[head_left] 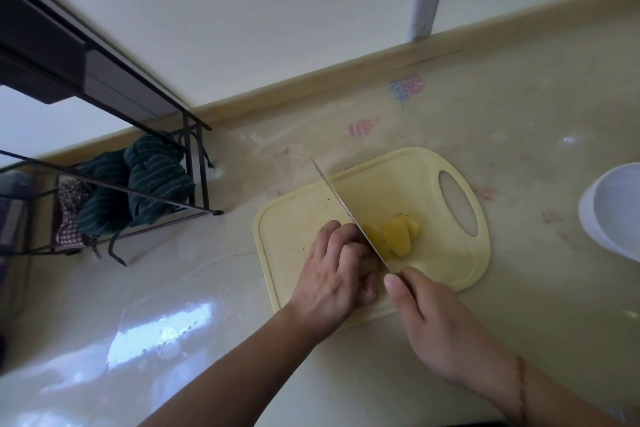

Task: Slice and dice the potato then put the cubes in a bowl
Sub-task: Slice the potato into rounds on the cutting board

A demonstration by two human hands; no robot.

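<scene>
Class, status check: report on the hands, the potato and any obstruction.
Left hand holds potato on board. Right hand grips knife, mid-slice. Bowl right, no cubes seen. Nothing in the way.

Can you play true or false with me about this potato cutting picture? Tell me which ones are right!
1. The right hand holds the knife. True.
2. The potato lies on a yellow cutting board. True.
3. The bowl is full of potato cubes. False: no potato shows in the part of the white bowl that is in view, at the right edge of the picture.
4. The left hand is resting flat on the counter, away from the board. False: it is on the board, holding the potato beside the blade.
5. Some slices already lie to the right of the blade. True.
</scene>
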